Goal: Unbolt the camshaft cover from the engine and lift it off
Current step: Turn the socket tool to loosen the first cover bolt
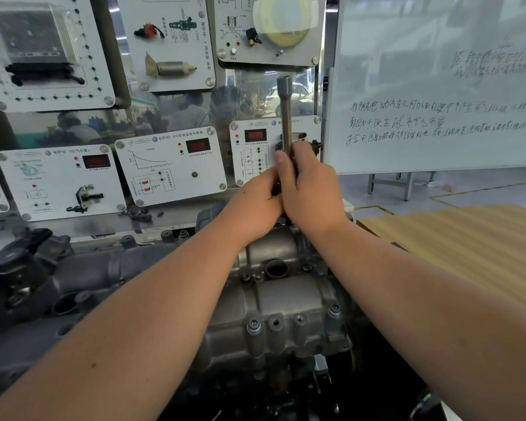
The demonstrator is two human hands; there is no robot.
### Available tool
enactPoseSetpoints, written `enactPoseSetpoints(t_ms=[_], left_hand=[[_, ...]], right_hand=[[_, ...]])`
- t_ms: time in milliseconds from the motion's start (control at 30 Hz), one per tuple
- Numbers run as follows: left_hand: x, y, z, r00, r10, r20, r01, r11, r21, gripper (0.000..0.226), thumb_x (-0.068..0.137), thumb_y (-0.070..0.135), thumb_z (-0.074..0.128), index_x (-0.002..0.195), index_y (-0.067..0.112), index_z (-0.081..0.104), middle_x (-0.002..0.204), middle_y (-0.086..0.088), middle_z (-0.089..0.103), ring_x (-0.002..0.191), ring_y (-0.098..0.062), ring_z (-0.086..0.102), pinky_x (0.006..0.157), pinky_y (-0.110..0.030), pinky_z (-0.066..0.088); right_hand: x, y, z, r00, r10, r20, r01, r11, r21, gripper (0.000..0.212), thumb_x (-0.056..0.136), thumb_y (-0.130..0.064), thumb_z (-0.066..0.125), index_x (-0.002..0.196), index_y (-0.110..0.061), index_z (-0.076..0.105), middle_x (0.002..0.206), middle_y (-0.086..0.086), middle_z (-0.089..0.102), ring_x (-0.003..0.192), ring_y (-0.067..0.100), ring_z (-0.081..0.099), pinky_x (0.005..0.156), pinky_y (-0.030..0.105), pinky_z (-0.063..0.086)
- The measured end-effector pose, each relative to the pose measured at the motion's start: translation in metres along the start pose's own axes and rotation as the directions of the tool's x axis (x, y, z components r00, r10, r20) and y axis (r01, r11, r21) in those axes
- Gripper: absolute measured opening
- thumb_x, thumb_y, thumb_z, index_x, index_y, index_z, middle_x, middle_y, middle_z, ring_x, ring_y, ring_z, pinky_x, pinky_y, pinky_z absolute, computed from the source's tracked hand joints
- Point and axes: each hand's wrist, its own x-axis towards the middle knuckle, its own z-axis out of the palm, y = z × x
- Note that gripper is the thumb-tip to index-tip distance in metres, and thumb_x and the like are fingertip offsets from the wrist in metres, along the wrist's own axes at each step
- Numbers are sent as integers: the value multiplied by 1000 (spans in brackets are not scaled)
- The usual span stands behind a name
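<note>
far left on my screen i see a dark engine block [43,287] with black fittings [19,256] on top, lying under a wall of white teaching panels [170,165] with red displays and small parts mounted on them. moving right, my left hand [257,205] reaches up over the engine, fingers curled round the lower part of an upright metal wrench handle [285,117]. my right hand [308,189] is pressed against it on the right, wrapped round the same handle a little higher, with the thumb lying up along the shaft. both hands are clamped tight on the tool, touching one another. the handle stands nearly upright, its thicker top end rising in front of the panels; its lower end is hidden behind my hands, so i cannot tell what it sits on. below my hands, between my two forearms, lies the grey cast cover [286,299] on top of the engine, with a round opening [276,267] in its upper face. along its near edge i see a row of bolts [253,325] seated in their bosses, and another bolt [334,309] at the right corner. the cover sits flat on the engine. further right is a pale wooden tabletop [468,253], and above it a whiteboard [438,101] with handwriting
</note>
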Motion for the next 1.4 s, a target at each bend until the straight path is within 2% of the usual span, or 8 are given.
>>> enactPoseSetpoints(t_ms=[133,367,467,667,900,967,1133,1400], left_hand=[[-2,1,1,999,-12,38,13,999,-32,40,109,27,46,149,33,48,125,10,68,104,-2,65,88,-25,52],[1,0,0,1000,15,8,-15,1000,9,28,105,22,49,129,33,58,100,18,69,88,8,64,73,-15,51],[1,-2,0,1000,13,-2,-13,1000,-2,28,104,19,51,128,32,57,99,19,67,93,13,60,68,-7,48],[0,-3,1,999,2,51,1,998,-61,41,109,29,45,149,36,46,112,26,63,95,22,59,75,-11,49],[1,-1,0,1000,-14,18,14,1000,10,25,105,19,48,110,42,55,72,38,63,66,18,58,54,-2,40],[2,-1,0,1000,-9,17,9,1000,19,25,105,20,49,121,37,56,79,33,66,73,19,60,59,-3,42],[2,-3,1,999,-29,21,29,1000,-1,41,106,25,50,147,31,49,124,9,68,109,-6,64,89,-25,50],[1,-4,1,999,-2,46,3,1000,-18,41,109,32,46,150,36,45,125,18,63,113,2,59,83,-5,40]], right_hand=[[1,2,1,999,36,-21,-35,999,19,24,108,-29,40,86,-20,44,62,-12,47,57,5,48,53,31,30],[1,-2,0,997,75,13,-75,996,56,35,104,-41,48,128,-16,50,88,1,71,81,23,68,68,38,53],[1,0,0,1000,17,4,-17,1000,11,16,105,-36,47,103,-20,48,70,-6,60,67,23,62,59,40,49],[2,1,1,998,55,-19,-55,998,4,26,108,-29,40,84,-21,40,60,-8,45,55,12,47,52,32,29],[0,-5,-2,997,69,41,-71,997,44,33,105,-42,45,124,-16,51,84,0,69,80,26,67,69,40,52],[0,-5,-2,997,68,36,-70,996,57,37,104,-42,47,131,-16,48,89,1,70,84,25,68,72,42,55],[0,-2,-1,1000,20,14,-20,1000,9,21,106,-36,43,92,-21,45,66,-5,54,64,25,59,58,42,49],[0,1,2,999,37,10,-36,998,-55,27,108,-33,37,88,-19,47,64,-10,47,62,22,52,59,34,37]])
